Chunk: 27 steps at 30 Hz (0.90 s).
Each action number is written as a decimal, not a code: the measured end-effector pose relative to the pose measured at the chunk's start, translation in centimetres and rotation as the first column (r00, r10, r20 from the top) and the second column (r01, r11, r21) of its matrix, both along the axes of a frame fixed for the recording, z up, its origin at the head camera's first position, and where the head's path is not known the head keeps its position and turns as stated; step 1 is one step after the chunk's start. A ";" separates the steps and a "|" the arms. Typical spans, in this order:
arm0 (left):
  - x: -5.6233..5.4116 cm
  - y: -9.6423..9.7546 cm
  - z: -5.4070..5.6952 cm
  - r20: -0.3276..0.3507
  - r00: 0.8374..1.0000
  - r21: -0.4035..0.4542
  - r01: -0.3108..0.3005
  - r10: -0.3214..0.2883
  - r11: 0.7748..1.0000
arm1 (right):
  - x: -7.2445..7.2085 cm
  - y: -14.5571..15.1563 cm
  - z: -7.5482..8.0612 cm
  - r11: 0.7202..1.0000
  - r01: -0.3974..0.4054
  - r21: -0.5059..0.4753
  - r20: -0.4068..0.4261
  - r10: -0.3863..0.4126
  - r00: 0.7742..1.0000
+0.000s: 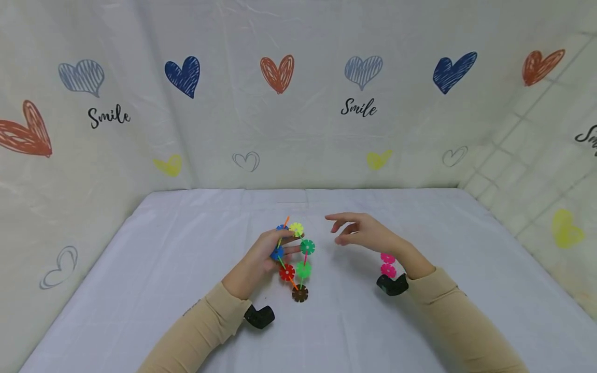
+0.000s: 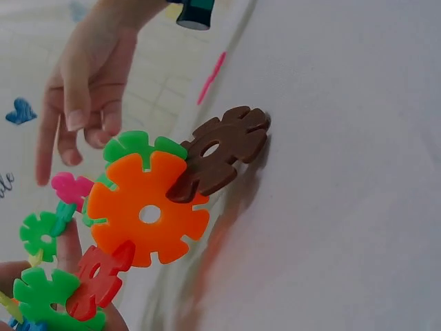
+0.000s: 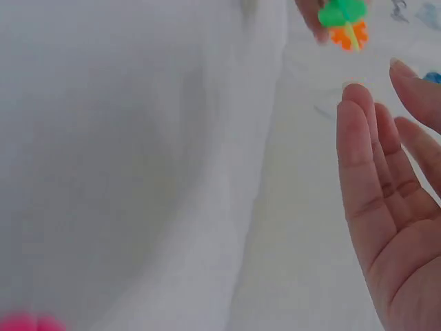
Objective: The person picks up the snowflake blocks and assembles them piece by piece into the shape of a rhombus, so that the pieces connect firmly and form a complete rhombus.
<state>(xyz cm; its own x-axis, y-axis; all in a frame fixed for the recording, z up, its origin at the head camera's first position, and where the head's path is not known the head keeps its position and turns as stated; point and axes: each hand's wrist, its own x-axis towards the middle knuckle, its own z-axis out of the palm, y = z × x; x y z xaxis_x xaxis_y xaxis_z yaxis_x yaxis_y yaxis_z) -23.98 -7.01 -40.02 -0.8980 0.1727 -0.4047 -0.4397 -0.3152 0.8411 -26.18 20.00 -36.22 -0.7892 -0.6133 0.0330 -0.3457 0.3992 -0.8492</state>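
Observation:
My left hand (image 1: 261, 251) holds a loop of interlocking snowflake discs (image 1: 287, 272) above the table, its fingers and thumb around the left side. The flat notched discs are blue, yellow, green, red, orange, pink and brown. At the loop's near end hangs a brown disc (image 2: 220, 148), joined to an orange disc (image 2: 114, 207). My right hand (image 1: 366, 230) is raised to the right of the loop, apart from it, with fingers loosely bent and nothing between them. The right wrist view shows its palm and relaxed fingers (image 3: 358, 158).
Two pink discs (image 1: 388, 264) lie on the white-covered table (image 1: 345, 321) beside the right wrist. Dark wrist cameras (image 1: 259, 316) sit below both forearms. A pale curtain (image 1: 308, 134) printed with hearts and lettering stands behind the table and along its sides.

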 end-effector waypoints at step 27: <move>0.0 -0.1 -0.3 -0.024 1.000 -0.088 -0.022 0.020 0.996 | -1.2 11.0 -2.0 0.902 0.090 0.422 0.132 -0.159 0.978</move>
